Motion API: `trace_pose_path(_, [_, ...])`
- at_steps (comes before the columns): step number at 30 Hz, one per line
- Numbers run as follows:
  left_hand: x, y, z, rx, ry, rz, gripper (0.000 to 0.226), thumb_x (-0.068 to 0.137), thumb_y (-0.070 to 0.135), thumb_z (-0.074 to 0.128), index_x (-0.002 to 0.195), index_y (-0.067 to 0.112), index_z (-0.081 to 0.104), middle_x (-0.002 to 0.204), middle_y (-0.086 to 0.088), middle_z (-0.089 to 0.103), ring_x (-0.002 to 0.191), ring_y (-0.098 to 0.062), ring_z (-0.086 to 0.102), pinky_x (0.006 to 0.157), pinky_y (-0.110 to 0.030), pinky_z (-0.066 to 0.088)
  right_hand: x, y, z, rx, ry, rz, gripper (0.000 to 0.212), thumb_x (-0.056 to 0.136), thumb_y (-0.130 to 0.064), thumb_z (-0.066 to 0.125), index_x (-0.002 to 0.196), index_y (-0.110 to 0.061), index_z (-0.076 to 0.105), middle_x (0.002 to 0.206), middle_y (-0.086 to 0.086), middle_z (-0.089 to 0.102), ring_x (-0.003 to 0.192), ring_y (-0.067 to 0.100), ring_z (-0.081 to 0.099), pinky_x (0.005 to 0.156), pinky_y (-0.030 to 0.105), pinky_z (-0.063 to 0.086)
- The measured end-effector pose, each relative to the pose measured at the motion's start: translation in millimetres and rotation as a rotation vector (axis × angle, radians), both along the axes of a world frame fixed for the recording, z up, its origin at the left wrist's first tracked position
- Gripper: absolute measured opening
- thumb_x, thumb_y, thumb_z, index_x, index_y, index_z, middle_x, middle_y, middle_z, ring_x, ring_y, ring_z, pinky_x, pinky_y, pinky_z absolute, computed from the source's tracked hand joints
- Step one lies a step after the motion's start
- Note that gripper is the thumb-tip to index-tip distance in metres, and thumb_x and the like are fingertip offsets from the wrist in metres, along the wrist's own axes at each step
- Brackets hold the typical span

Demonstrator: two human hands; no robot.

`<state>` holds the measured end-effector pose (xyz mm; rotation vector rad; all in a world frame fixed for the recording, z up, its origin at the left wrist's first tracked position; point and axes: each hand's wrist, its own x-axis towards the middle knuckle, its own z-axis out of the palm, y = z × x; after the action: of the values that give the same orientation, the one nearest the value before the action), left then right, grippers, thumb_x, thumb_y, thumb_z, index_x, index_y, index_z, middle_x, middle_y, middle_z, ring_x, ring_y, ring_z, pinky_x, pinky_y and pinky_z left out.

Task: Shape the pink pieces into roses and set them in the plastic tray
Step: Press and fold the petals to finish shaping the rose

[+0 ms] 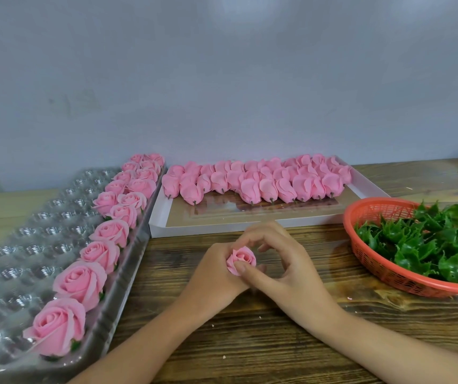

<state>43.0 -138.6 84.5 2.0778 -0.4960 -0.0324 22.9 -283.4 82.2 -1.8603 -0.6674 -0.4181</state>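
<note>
Pink half-shaped rose (pixel 241 259) sits low centre, just above the wooden table (pixel 250 342), held between both your hands

Left hand (pixel 216 273): fingers curled round the base of the flower, gripping it upright, bloom facing you

Right hand (pixel 283 261): thumb pressed on the near outer petal and pinching it against the bloom, other fingers arched over the top; cannot tell whether they touch the petals

Step in hand, as I judge it: opening and curling the outer petals. The centre is tight and the flower looks smaller and more closed than the finished roses (pixel 79 281)

Plastic tray (pixel 28 245) lies to your left, its right-hand pockets filled with roses and most other pockets bare. Unshaped pieces (pixel 250 181) lie in rows in the white box (pixel 222 227) beyond your hands. Red basket (pixel 388 275) of green leaves (pixel 429 245) stands to your right

Next move likely calls for light thumb pressure, turning the flower a little with the left hand so each petal flares evenly. Then carry it left to a free pocket beside the filled ones, and lower it without brushing the neighbours. Petals look soft and easily creased
</note>
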Motion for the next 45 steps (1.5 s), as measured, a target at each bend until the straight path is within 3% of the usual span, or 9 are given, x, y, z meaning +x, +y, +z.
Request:
trace_pose_path(6, [-0.2,-1.6,0.8,0.051,-0.03,-0.011,0.026,0.084,0.021,0.071,0.066,0.034,0.057,0.063,0.015,0.06,0.07,0.008,0.059,0.066,-0.004,0.042,-0.9,0.6,0.7,-0.008,-0.029,0.025,0.01,0.089,-0.01,0.072,0.097,-0.016,0.072,0.097,-0.009,0.063,0.1,0.017,0.06,0.084,0.019,0.045])
trace_pose_path(15, [1.6,-1.2,-2.2,0.033,-0.047,0.0,0.027,0.083,0.022,0.071,0.06,0.026,0.057,0.064,0.011,0.062,0.063,0.0,0.059,0.061,-0.008,0.042,-1.6,1.6,0.3,0.0,-0.061,-0.011,0.009,0.087,-0.015,0.073,0.091,-0.018,0.065,0.092,-0.011,0.06,0.093,0.014,0.058,0.08,0.016,0.043])
trace_pose_path(22, [-0.3,-2.5,0.7,0.064,-0.032,-0.001,0.021,0.082,0.021,0.07,0.065,0.027,0.06,0.062,0.011,0.062,0.067,0.005,0.059,0.06,-0.006,0.042,-1.5,2.1,0.0,-0.017,-0.051,0.002,0.014,0.087,-0.012,0.073,0.095,-0.018,0.064,0.093,-0.013,0.06,0.091,0.01,0.058,0.079,0.015,0.042])
trace_pose_path(26, [-0.4,-4.2,3.0,0.125,-0.051,-0.025,0.015,0.085,0.021,0.067,0.071,0.02,0.061,0.069,0.006,0.062,0.073,-0.004,0.059,0.063,-0.011,0.045,-1.6,2.2,0.4,-0.036,-0.055,0.013,0.01,0.088,-0.012,0.074,0.093,-0.017,0.067,0.093,-0.01,0.062,0.093,0.014,0.06,0.079,0.021,0.047])
trace_pose_path(29, [-1.9,-4.5,3.8,0.14,-0.046,-0.042,0.018,0.085,0.02,0.068,0.071,0.027,0.059,0.07,0.009,0.061,0.074,0.005,0.058,0.065,-0.008,0.044,-1.2,2.2,-0.1,-0.061,-0.066,0.01,0.009,0.087,-0.012,0.075,0.092,-0.017,0.069,0.095,-0.009,0.062,0.096,0.014,0.061,0.082,0.025,0.048])
trace_pose_path(33, [-2.1,-2.2,-2.2,0.047,-0.027,0.024,0.043,0.079,0.002,0.07,0.073,0.038,0.048,0.064,0.021,0.062,0.07,0.026,0.051,0.065,0.003,0.038,-1.6,2.4,-1.6,-0.07,-0.092,-0.041,0.027,0.083,-0.015,0.077,0.107,-0.019,0.064,0.104,-0.009,0.06,0.103,0.01,0.057,0.085,0.015,0.043])
trace_pose_path(38, [1.8,-4.1,-2.0,0.098,-0.068,-0.01,0.027,0.082,0.021,0.07,0.059,0.025,0.057,0.058,0.015,0.061,0.062,0.008,0.058,0.061,-0.003,0.04,-2.6,2.0,-0.3,-0.016,-0.135,-0.065,0.017,0.084,-0.016,0.077,0.09,-0.023,0.062,0.092,-0.014,0.056,0.092,0.012,0.056,0.08,0.016,0.041])
trace_pose_path(42, [1.2,-3.2,-0.1,0.061,-0.084,-0.032,0.022,0.084,0.018,0.069,0.065,0.008,0.062,0.059,0.003,0.06,0.059,-0.002,0.057,0.056,-0.01,0.042,-2.8,2.1,-0.2,-0.013,-0.098,-0.04,0.012,0.085,-0.012,0.076,0.09,-0.02,0.068,0.091,-0.012,0.06,0.09,0.013,0.059,0.078,0.018,0.044])
trace_pose_path(45, [1.5,-2.7,0.7,0.05,-0.071,-0.032,0.025,0.084,0.015,0.069,0.061,0.012,0.059,0.053,0.009,0.055,0.056,-0.001,0.054,0.056,-0.013,0.041,-2.6,1.6,0.0,-0.02,-0.092,-0.049,0.011,0.085,-0.012,0.076,0.091,-0.019,0.069,0.091,-0.011,0.061,0.091,0.012,0.06,0.079,0.016,0.044])
